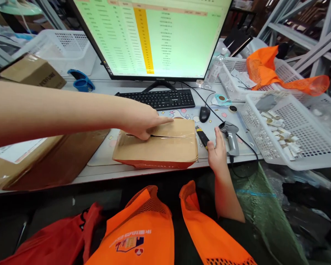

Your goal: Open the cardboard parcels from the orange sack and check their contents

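Head view shows me the left hand [142, 123] lying on top of the cardboard parcel [157, 149] and grasping nothing: its fingers are loosely bent and the index finger stretches along the taped seam. The parcel lies flat at the front edge of the desk [105, 173]. Just right of the parcel is a yellow-and-black cutter [202, 138]. The right hand [217, 149] stands beside it, spread and empty; whether its fingers touch the cutter I cannot tell. Further right of the parcel lies a grey scanner [231, 137], and behind the parcel a black keyboard [160, 98] and a mouse [204, 114]. In my judgement, the left hand should press down firmly so the parcel does not slide, and its fingers should stay off the seam line whenever a blade is close
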`<act>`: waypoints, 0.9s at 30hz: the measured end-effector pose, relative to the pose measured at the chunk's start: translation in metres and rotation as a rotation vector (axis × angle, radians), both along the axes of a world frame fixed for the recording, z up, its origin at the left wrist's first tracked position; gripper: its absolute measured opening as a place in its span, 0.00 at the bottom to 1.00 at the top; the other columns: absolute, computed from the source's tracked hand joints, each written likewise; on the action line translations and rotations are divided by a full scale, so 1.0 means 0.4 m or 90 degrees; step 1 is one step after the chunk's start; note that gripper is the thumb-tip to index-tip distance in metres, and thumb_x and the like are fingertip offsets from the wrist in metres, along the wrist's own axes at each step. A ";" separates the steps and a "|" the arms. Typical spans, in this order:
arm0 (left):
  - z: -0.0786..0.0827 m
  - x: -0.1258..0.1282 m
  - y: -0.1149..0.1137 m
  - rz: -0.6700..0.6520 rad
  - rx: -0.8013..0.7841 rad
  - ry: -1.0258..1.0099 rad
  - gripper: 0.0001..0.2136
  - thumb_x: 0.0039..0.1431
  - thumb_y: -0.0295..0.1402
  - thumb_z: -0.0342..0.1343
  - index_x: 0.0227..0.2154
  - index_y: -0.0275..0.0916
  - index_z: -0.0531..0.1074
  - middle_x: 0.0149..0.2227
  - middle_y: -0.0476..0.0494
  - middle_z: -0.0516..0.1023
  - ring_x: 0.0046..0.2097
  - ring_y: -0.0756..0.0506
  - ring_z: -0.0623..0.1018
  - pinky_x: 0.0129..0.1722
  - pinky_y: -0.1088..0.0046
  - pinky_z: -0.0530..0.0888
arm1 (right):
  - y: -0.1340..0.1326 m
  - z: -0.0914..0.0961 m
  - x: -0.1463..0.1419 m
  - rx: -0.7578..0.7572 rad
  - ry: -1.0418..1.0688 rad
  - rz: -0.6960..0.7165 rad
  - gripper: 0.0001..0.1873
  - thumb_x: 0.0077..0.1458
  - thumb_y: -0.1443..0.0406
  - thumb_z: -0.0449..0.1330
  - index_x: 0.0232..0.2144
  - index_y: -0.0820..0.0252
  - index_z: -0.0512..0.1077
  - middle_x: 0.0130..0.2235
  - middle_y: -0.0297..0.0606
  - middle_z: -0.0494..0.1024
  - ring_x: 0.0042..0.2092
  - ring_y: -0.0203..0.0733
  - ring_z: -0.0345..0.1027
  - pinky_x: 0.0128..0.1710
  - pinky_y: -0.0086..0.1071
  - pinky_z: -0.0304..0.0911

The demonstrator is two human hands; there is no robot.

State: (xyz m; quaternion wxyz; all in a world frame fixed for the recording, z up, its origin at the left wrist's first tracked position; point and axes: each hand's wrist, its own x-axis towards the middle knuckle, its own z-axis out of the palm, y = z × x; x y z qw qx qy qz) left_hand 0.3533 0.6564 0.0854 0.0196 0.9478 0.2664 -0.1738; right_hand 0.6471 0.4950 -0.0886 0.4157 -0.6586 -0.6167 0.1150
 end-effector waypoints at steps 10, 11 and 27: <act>-0.058 -0.038 -0.048 0.016 0.025 -0.093 0.31 0.74 0.43 0.39 0.77 0.44 0.57 0.67 0.32 0.73 0.59 0.32 0.80 0.58 0.59 0.74 | 0.025 0.001 0.096 -0.089 -0.241 -0.145 0.28 0.68 0.62 0.51 0.63 0.71 0.74 0.53 0.60 0.78 0.54 0.58 0.74 0.58 0.51 0.71; -0.066 -0.041 -0.054 0.034 0.029 -0.099 0.30 0.75 0.43 0.37 0.76 0.43 0.59 0.66 0.31 0.74 0.59 0.32 0.80 0.58 0.59 0.74 | -0.003 0.048 0.108 -0.022 -0.228 -0.151 0.28 0.69 0.61 0.51 0.63 0.68 0.75 0.53 0.58 0.79 0.54 0.57 0.74 0.59 0.51 0.71; -0.072 -0.034 -0.135 0.060 0.149 -0.177 0.26 0.76 0.38 0.35 0.61 0.35 0.74 0.50 0.30 0.85 0.49 0.34 0.85 0.49 0.60 0.78 | 0.009 0.424 0.132 -0.184 -0.477 -0.078 0.19 0.65 0.52 0.65 0.48 0.56 0.88 0.38 0.48 0.84 0.39 0.48 0.77 0.44 0.43 0.69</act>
